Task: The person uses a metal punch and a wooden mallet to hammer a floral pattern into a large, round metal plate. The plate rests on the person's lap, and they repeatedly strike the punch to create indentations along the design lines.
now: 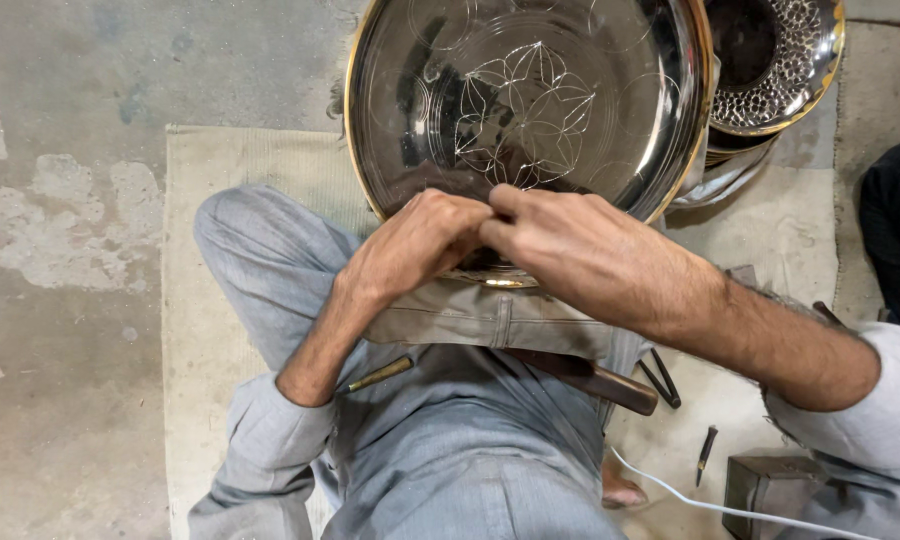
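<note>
A large round polished metal tray with a brass rim and an engraved flower pattern leans against my lap. My left hand and my right hand meet at the tray's near rim, fingers curled tight together. The fingertips of both hands pinch something small at the tray's surface; what they hold is hidden. The near rim of the tray shows just under my hands.
A second, dotted metal bowl sits stacked at the upper right. On my lap and the mat lie a brass rod, a wooden-handled tool, dark compasses, a small punch, a white cable and a metal block.
</note>
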